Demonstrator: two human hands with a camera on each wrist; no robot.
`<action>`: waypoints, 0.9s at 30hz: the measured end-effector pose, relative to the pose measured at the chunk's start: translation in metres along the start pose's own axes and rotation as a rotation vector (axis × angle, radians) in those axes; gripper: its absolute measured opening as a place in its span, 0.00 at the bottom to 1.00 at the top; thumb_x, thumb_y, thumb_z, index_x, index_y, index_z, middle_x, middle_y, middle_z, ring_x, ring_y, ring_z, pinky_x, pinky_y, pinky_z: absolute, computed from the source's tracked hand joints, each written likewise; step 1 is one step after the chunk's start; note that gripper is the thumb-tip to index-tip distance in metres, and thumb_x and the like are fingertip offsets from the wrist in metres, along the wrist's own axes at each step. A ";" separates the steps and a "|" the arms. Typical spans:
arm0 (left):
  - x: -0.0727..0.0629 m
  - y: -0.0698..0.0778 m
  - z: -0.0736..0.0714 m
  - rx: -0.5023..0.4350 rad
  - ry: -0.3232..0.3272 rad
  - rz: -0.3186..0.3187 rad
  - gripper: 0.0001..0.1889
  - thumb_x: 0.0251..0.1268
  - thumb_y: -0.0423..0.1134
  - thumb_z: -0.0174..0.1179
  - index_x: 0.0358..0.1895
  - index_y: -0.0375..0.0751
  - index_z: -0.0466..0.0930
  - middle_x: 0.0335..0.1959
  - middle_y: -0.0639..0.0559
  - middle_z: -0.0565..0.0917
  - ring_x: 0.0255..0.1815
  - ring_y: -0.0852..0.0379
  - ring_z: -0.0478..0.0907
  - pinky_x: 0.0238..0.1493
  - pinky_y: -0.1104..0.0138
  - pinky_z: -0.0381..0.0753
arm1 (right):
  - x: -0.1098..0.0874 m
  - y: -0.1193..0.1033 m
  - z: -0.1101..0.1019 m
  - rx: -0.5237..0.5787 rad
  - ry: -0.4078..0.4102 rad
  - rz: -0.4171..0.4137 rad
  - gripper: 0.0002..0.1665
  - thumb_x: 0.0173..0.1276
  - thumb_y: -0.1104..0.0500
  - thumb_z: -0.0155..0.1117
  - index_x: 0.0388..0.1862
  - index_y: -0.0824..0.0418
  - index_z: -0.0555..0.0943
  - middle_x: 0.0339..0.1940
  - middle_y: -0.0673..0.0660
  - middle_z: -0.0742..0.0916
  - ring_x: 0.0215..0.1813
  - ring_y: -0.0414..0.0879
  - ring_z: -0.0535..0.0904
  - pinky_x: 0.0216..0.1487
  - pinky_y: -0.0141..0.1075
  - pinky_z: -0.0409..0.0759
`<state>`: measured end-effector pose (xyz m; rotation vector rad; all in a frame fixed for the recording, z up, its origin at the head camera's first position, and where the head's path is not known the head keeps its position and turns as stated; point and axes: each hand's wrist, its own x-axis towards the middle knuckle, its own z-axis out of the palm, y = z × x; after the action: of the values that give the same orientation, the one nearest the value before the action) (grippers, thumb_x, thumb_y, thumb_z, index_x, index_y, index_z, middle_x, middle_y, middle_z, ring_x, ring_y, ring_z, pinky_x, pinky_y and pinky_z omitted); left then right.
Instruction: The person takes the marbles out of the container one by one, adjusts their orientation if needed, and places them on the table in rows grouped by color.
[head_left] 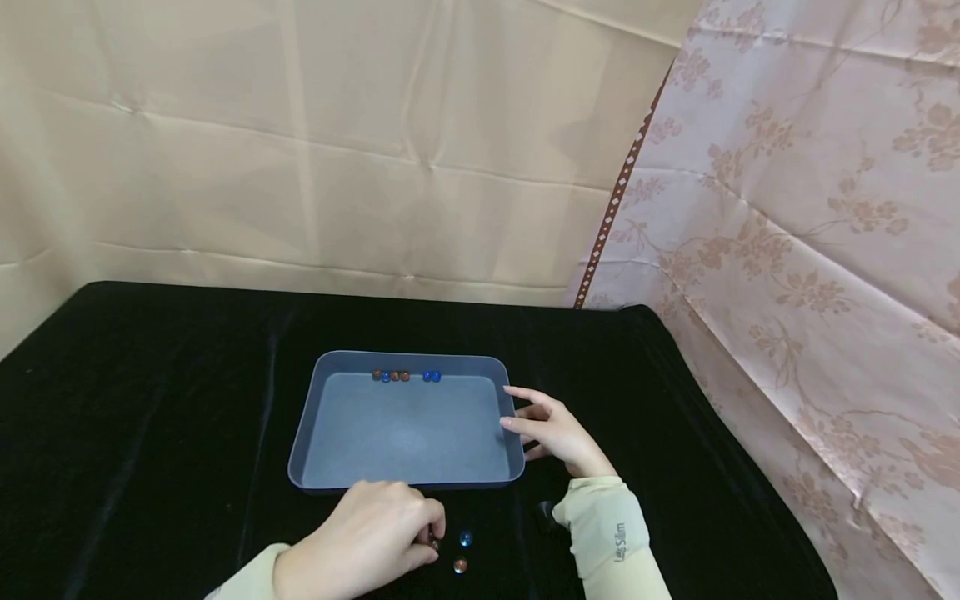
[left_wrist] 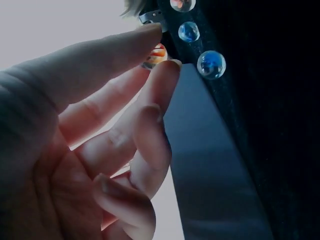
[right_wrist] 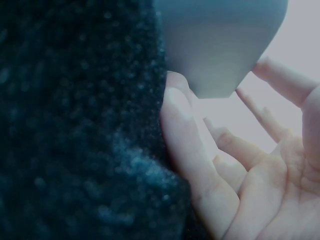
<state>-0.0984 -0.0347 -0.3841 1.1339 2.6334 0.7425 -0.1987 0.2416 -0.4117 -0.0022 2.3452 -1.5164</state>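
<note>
My left hand (head_left: 378, 533) is near the front edge of a blue-grey tray (head_left: 405, 433). It pinches a glass marble with orange-red swirls (left_wrist: 159, 56) between thumb and fingertip; in the head view the fingers hide most of it. Just right of this hand, a blue marble (head_left: 466, 538) and an orange-brown marble (head_left: 461, 566) lie on black cloth. At the tray's right side, my right hand (head_left: 551, 429) holds the wall, thumb over the rim and other fingers along the outside. Inside, along the back wall, sit several brown-orange and blue marbles (head_left: 395, 376).
Black cloth (head_left: 187, 417) covers the table. A dark object (head_left: 546, 512) lies beside the right sleeve. Behind the table hangs a cream curtain (head_left: 337, 167), with a floral pink cloth (head_left: 810, 250) on the right.
</note>
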 end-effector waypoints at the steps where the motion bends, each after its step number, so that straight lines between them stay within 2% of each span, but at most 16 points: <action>1: 0.000 0.000 0.001 0.003 -0.003 0.000 0.04 0.57 0.43 0.72 0.34 0.54 0.87 0.23 0.70 0.82 0.23 0.78 0.72 0.26 0.77 0.72 | 0.000 0.000 0.000 0.000 -0.001 -0.001 0.34 0.69 0.51 0.66 0.73 0.50 0.69 0.54 0.66 0.82 0.40 0.50 0.85 0.42 0.47 0.86; 5: 0.000 -0.001 0.003 0.020 -0.012 0.001 0.03 0.58 0.44 0.72 0.34 0.55 0.86 0.23 0.70 0.82 0.23 0.77 0.72 0.26 0.77 0.72 | 0.000 -0.001 0.001 -0.002 0.002 -0.005 0.34 0.68 0.51 0.67 0.72 0.50 0.69 0.54 0.65 0.82 0.40 0.50 0.84 0.42 0.47 0.86; 17: 0.001 -0.003 0.011 0.030 -0.095 -0.008 0.03 0.59 0.46 0.70 0.33 0.57 0.86 0.22 0.71 0.80 0.22 0.77 0.70 0.26 0.76 0.70 | 0.000 -0.001 0.002 0.000 0.012 0.003 0.34 0.69 0.52 0.66 0.72 0.50 0.70 0.54 0.65 0.82 0.40 0.50 0.84 0.41 0.47 0.86; 27: 0.001 -0.003 0.015 0.059 -0.101 -0.004 0.02 0.59 0.45 0.70 0.33 0.57 0.86 0.23 0.70 0.80 0.23 0.76 0.70 0.25 0.76 0.69 | 0.000 0.000 0.001 -0.003 0.005 -0.002 0.34 0.69 0.51 0.66 0.72 0.50 0.69 0.54 0.65 0.82 0.40 0.49 0.84 0.41 0.47 0.86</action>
<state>-0.0961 -0.0305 -0.3985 1.1489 2.5881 0.5944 -0.1982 0.2407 -0.4115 -0.0020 2.3519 -1.5153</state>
